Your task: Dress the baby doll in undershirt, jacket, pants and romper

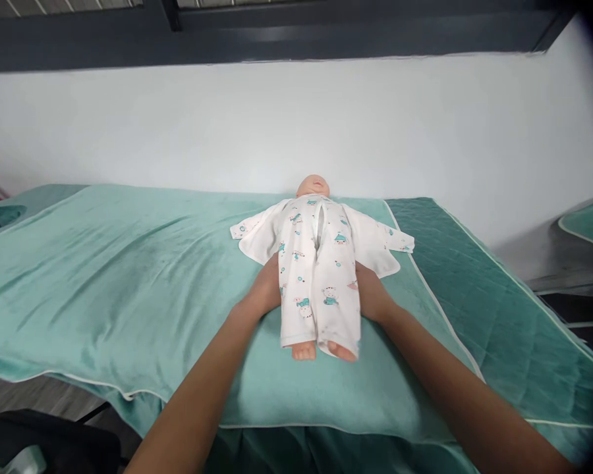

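Observation:
A baby doll [312, 185] lies on its back on a green bed, its head by the wall and its feet towards me. It wears a white printed top [254, 230], spread wide with both sleeves out, and white printed trousers [299, 283]. The bare toes [304, 351] stick out below the trouser hems. My left hand [267, 284] is tucked in at one side of the trousers, and my right hand [373, 293] at the other. Cloth and the doll's body hide the fingers of both hands, so I cannot tell how they are closed.
A light green sheet [128, 283] with pale piping covers most of the bed. Darker quilted cover [454, 283] shows at the right. Behind stands a white wall [178, 125] under a dark frame [296, 33]. A black object [44, 441] sits at the lower left.

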`<state>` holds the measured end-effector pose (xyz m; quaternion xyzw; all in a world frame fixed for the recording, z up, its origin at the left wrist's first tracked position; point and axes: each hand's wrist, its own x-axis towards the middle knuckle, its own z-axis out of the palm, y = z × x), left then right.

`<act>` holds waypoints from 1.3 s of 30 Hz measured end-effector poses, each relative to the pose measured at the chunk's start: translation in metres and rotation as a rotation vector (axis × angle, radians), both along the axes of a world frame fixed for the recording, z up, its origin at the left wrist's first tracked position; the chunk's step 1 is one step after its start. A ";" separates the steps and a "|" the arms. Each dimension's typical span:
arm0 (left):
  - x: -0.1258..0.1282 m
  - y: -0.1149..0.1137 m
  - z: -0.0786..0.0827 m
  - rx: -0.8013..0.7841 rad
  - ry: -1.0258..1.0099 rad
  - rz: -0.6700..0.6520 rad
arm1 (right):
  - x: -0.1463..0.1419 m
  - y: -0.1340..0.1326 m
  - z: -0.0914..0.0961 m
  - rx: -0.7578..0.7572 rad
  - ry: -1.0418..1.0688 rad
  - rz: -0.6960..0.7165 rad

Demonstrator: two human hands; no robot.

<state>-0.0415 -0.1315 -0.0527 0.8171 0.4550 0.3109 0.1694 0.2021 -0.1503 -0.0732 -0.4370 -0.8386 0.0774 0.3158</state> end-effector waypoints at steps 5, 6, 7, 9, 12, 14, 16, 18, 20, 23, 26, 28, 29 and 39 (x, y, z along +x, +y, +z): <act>-0.002 -0.001 -0.007 0.064 0.171 0.152 | 0.002 -0.008 0.001 -0.065 0.100 -0.003; -0.004 -0.001 -0.008 0.079 0.223 0.172 | 0.002 -0.008 0.000 -0.061 0.085 -0.012; -0.006 -0.003 -0.010 0.098 0.268 0.185 | 0.002 -0.008 -0.001 -0.050 0.067 -0.016; -0.011 -0.006 -0.012 0.145 0.331 0.191 | 0.003 -0.007 -0.004 -0.017 0.017 -0.016; -0.017 -0.014 -0.013 0.189 0.361 0.156 | 0.006 -0.010 -0.005 0.029 -0.145 -0.074; -0.018 -0.021 -0.013 0.188 0.363 0.140 | 0.008 -0.014 -0.004 0.038 -0.245 -0.144; -0.019 -0.025 -0.012 0.180 0.360 0.134 | 0.010 -0.021 -0.002 0.029 -0.267 -0.180; -0.021 -0.026 -0.012 0.163 0.332 0.126 | 0.011 -0.026 0.000 0.002 -0.216 -0.173; -0.027 -0.022 -0.012 0.119 0.228 0.153 | 0.015 -0.028 0.000 -0.044 -0.101 -0.149; -0.040 -0.004 -0.016 0.072 0.044 0.365 | 0.032 -0.021 -0.003 -0.089 0.136 -0.205; -0.054 0.018 -0.021 0.065 0.088 0.682 | 0.060 -0.007 -0.008 -0.040 0.137 -0.485; -0.060 0.031 -0.023 0.036 0.172 0.830 | 0.076 0.001 -0.011 -0.045 -0.029 -0.717; -0.063 0.036 -0.023 0.017 0.198 0.877 | 0.082 0.004 -0.011 -0.080 -0.113 -0.807; -0.040 0.040 0.030 0.064 -0.441 0.500 | 0.050 0.038 0.041 -0.137 0.533 -0.755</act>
